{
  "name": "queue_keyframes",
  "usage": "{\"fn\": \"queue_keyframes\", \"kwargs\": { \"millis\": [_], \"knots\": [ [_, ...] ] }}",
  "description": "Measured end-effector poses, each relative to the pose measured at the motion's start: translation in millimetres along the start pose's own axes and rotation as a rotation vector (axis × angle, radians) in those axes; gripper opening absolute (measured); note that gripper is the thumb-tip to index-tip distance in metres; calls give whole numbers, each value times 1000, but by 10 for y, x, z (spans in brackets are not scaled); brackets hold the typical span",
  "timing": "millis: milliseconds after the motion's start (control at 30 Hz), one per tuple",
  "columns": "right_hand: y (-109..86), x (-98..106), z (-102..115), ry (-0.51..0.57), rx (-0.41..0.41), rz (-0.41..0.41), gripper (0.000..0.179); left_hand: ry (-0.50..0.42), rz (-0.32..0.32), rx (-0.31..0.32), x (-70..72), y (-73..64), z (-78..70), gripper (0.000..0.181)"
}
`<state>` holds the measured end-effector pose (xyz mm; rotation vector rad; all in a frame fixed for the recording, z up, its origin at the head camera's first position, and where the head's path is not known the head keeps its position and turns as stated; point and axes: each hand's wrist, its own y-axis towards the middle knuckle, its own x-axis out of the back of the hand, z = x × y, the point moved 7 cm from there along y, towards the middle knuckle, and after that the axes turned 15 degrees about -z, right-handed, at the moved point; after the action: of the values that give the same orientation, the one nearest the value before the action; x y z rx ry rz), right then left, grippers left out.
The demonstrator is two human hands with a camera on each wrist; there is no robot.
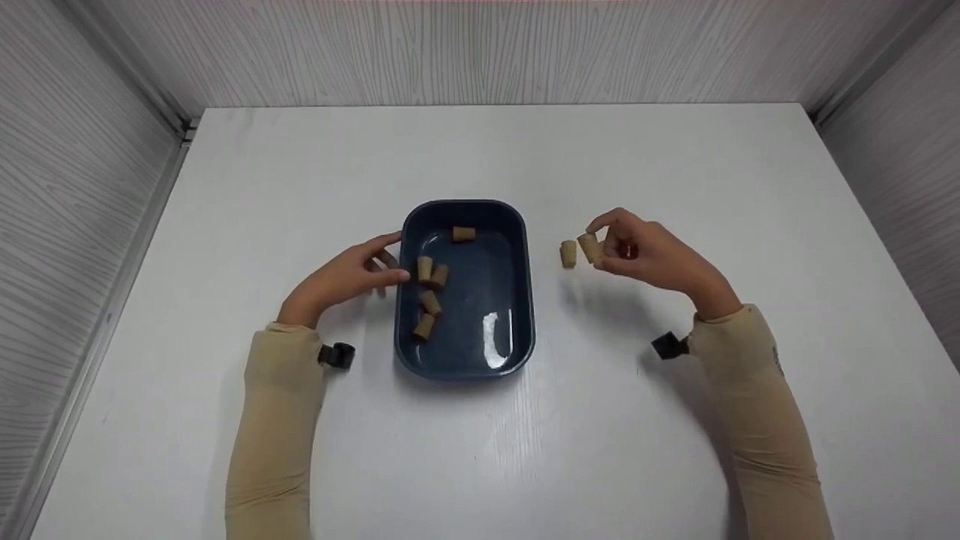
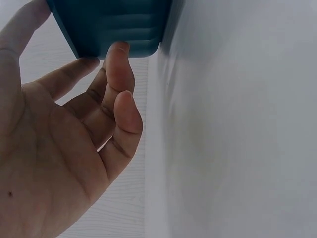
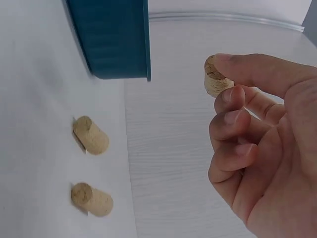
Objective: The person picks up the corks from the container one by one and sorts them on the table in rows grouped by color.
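Note:
A tapered cork stopper (image 1: 590, 247) is pinched between the thumb and fingertips of my right hand (image 1: 656, 255), raised to the right of the blue tray (image 1: 529, 300). Below that hand, two more cork stoppers stand on the table: one cork (image 1: 568, 253) shows plainly, and the other cork (image 3: 92, 199) is mostly covered by the hand in the head view. My left hand (image 1: 341, 276) touches the tray's left side, its thumb at the rim and index finger stretched along the wall. Inside the tray lie several corks (image 1: 463, 234), most along the left side.
The white table (image 1: 675, 165) carries the tray near its middle. A grey wood-grain panel (image 1: 495, 52) rises behind the table, with side panels (image 1: 82, 187) left and right. Black camera mounts (image 1: 337, 355) stick out from both sleeved wrists.

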<state>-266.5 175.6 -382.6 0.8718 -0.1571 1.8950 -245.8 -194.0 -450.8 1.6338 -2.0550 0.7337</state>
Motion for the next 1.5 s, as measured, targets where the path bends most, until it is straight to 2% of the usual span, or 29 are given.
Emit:
{"fn": "queue_keyframes", "kwargs": {
  "millis": [200, 633, 867, 1000, 1300, 1500],
  "knots": [
    [-122, 176, -189, -48, -60, -34, 39, -3, -1, 13, 5, -15, 19, 80],
    [-281, 338, -526, -165, -180, -59, 37, 15, 2, -2, 4, -12, -7, 79],
    [-316, 364, -769, -230, -315, -45, 38, 9, 11, -3, -7, -17, -2, 79],
    [-331, 370, -863, -249, -364, -48, 38, 6, 4, -1, -11, -11, -6, 80],
    [-365, 354, -981, -289, -429, -5, 39, 3, 7, -6, -23, -20, -8, 78],
    [-371, 348, -1039, -341, -439, 34, 40, -9, 13, -5, -4, -23, -12, 77]
  ]
}}
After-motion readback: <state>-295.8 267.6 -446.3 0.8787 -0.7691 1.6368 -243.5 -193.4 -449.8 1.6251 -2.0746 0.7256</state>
